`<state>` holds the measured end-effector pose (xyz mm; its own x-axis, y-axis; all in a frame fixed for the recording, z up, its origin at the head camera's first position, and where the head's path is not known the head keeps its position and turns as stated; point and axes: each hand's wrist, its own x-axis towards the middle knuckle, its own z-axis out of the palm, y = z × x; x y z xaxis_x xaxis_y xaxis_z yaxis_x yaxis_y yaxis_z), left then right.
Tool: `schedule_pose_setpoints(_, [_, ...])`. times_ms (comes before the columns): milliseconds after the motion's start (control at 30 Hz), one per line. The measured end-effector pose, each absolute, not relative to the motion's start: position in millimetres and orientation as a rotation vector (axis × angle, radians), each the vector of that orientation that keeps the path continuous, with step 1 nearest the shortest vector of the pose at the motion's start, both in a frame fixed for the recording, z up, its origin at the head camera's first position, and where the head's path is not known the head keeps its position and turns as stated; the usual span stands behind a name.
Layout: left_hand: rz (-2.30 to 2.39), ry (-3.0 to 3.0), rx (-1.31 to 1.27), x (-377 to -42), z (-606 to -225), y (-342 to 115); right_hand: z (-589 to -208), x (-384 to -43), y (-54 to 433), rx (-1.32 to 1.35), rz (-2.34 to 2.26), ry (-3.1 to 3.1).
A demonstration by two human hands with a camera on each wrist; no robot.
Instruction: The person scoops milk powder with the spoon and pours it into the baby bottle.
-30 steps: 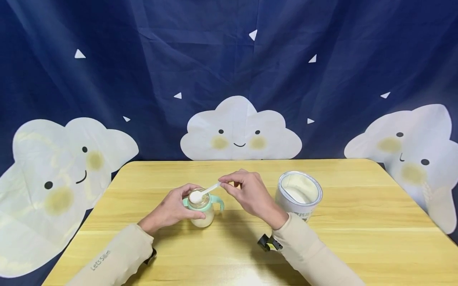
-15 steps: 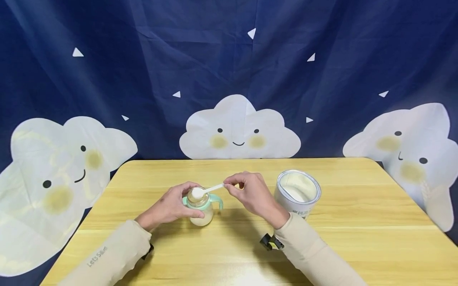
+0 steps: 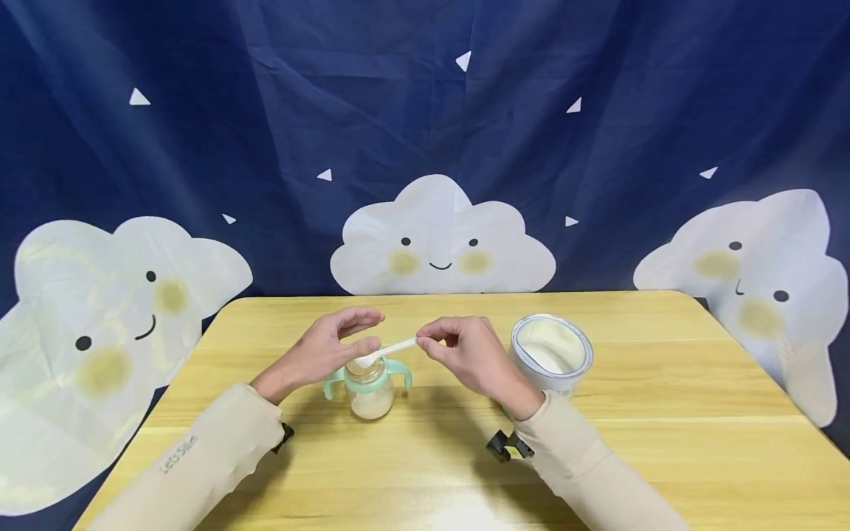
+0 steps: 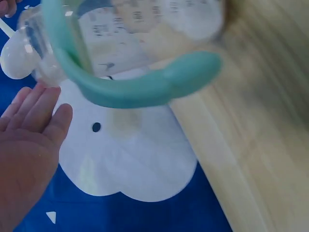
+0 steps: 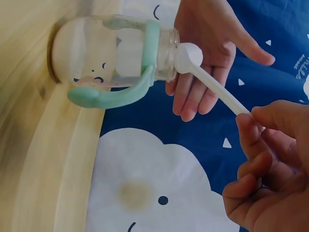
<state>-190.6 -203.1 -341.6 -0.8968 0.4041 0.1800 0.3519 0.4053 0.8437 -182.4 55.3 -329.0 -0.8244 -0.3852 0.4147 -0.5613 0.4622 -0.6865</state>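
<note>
A clear baby bottle [image 3: 370, 402] with mint-green handles stands upright on the table, lidless, with whitish contents low inside. My right hand [image 3: 468, 358] pinches the end of a white scoop's handle [image 5: 219, 92]. The bowl of that scoop is at the bottle's mouth; the right wrist view shows it against the rim. Beside the mouth, my left hand [image 3: 325, 346] has its fingers extended, holding nothing. In the left wrist view those fingers [image 4: 41, 108] lie just past the neck, and the bottle's handle [image 4: 130, 89] hangs large in front. What the scoop's bowl holds is partly hidden by the left thumb.
An open white can [image 3: 564, 387] with pale powder inside stands right of the bottle, close behind my right wrist. The wooden table [image 3: 425, 457] meets a dark blue cloth [image 3: 398, 88] printed with clouds at its far edge.
My left hand has let go of the bottle and lifted up to its mouth, uncovering the left handle. The right hand still holds the scoop at the mouth, shifted slightly.
</note>
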Motion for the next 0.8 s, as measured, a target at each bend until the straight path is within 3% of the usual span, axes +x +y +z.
schedule_pose_setpoints(533, [1.537,2.67,0.519,-195.0,-326.4,-184.0,-310.7,-173.4,85.6,0.757,1.259,-2.489])
schedule_pose_setpoints(800, [1.525,2.667,0.561,-199.0,-325.5,-173.3,-304.3,-173.3,111.2,0.709,1.218,-2.476])
